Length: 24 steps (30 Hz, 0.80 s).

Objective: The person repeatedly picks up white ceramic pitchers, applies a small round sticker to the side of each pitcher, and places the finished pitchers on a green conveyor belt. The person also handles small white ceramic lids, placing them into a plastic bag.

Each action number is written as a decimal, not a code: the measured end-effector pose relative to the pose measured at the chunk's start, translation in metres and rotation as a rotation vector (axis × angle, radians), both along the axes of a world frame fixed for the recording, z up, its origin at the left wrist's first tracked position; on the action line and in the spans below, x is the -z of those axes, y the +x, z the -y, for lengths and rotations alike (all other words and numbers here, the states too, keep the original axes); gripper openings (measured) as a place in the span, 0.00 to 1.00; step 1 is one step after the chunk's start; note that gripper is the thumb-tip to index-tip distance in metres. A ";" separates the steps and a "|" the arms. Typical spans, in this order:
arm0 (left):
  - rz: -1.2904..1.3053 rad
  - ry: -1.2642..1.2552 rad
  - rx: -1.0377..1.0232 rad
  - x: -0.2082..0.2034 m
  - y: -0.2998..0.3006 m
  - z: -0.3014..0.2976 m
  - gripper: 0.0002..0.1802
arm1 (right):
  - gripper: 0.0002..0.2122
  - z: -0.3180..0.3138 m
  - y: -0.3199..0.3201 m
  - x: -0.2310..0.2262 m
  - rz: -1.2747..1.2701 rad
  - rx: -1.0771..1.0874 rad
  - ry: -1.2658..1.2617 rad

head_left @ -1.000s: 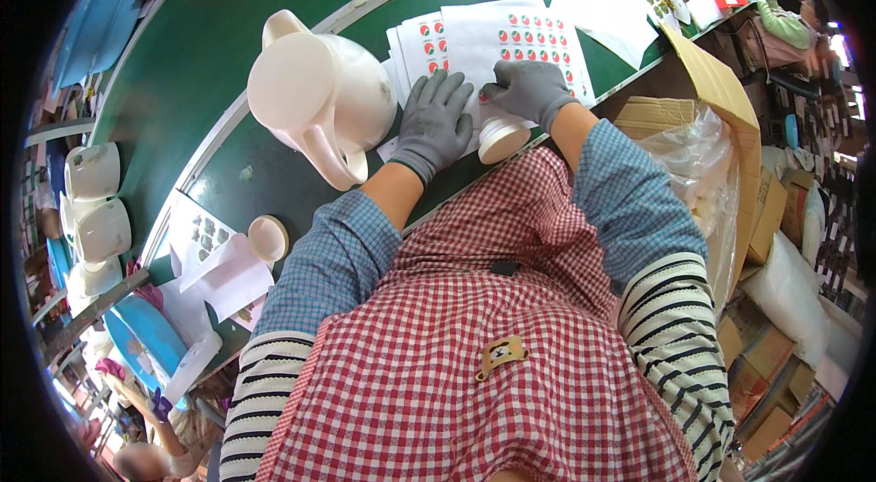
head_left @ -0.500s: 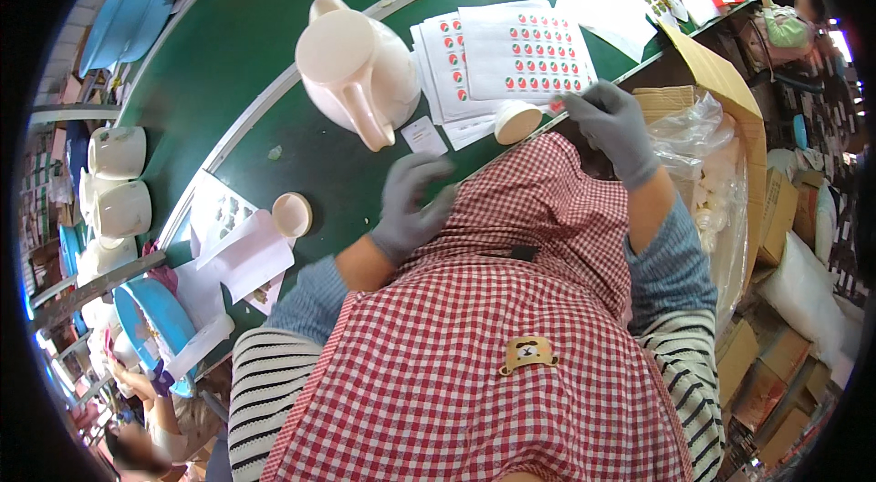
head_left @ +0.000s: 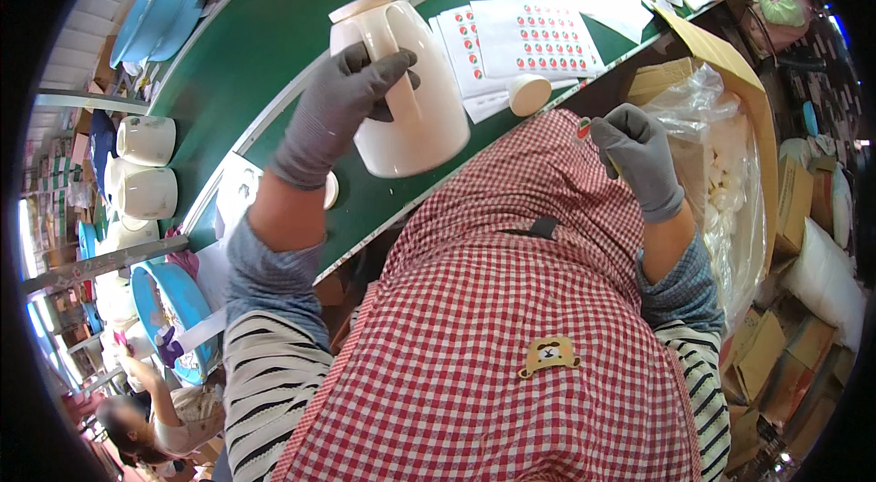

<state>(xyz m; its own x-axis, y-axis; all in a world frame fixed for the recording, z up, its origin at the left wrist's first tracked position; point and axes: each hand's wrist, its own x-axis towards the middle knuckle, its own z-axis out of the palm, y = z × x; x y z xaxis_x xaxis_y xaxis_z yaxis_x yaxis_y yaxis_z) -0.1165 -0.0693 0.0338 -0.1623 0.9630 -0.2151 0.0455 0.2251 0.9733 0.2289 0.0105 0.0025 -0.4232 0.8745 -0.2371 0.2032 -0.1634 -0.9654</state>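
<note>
My left hand (head_left: 351,103) in a grey glove is closed around the handle of a glossy cream-white pitcher (head_left: 429,117). The pitcher is tilted over the green table, its wider end toward me. In front of my apron, my gloved right hand (head_left: 639,158) pinches a small round red-and-green sticker (head_left: 584,128) at its fingertips. Sheets of similar stickers (head_left: 497,57) lie on white paper beyond the pitcher. Nearer the table edge is a small round pale lid (head_left: 529,95). Another round piece (head_left: 330,190) is mostly hidden behind my left forearm.
An open cardboard box (head_left: 730,71) with a clear plastic liner (head_left: 698,99) stands at my right. White pots (head_left: 146,193) and a blue basin (head_left: 151,286) are at the left. Other people (head_left: 178,423) sit at lower left and far right.
My left hand has reached forward and taken the pitcher by its handle, lifting and turning it. My right hand has drawn back from the sheets toward me, with a sticker now showing at its fingertips.
</note>
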 end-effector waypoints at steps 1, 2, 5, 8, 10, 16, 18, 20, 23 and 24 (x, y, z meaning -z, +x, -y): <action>0.062 -0.042 0.064 -0.012 0.007 0.001 0.23 | 0.10 0.008 0.001 -0.009 -0.007 -0.027 -0.033; 0.137 0.009 0.116 -0.016 0.014 0.008 0.23 | 0.09 0.015 -0.005 -0.017 -0.012 -0.083 -0.078; 0.366 -0.118 0.153 0.001 0.035 0.012 0.22 | 0.07 0.033 -0.020 -0.028 0.028 -0.240 -0.200; 0.379 -0.222 0.151 0.024 0.061 0.011 0.19 | 0.13 0.043 -0.028 -0.024 0.225 -0.424 -0.128; 0.397 -0.206 0.154 0.031 0.066 0.009 0.20 | 0.14 0.048 -0.032 -0.023 0.281 -0.411 -0.193; 0.414 -0.157 0.169 0.040 0.067 0.006 0.23 | 0.18 0.052 -0.046 -0.008 0.295 -0.473 -0.184; 0.433 -0.152 0.182 0.041 0.065 0.004 0.23 | 0.19 0.050 -0.050 -0.006 0.350 -0.513 -0.073; 0.411 -0.105 0.228 0.049 0.061 0.002 0.23 | 0.20 0.050 -0.054 -0.005 0.404 -0.544 0.009; 0.422 -0.138 0.223 0.048 0.062 0.002 0.24 | 0.22 0.050 -0.060 -0.010 0.496 -0.568 0.084; 0.433 -0.166 0.209 0.046 0.062 0.001 0.24 | 0.22 0.049 -0.062 -0.012 0.534 -0.579 0.105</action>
<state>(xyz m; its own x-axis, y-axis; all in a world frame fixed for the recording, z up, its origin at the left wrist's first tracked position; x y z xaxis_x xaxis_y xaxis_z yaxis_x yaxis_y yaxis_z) -0.0541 -0.0707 -0.0124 0.1685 0.9124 -0.3730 -0.2939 0.4077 0.8645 0.1668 -0.0387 0.0143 -0.6699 0.5794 -0.4642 0.6675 0.1963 -0.7182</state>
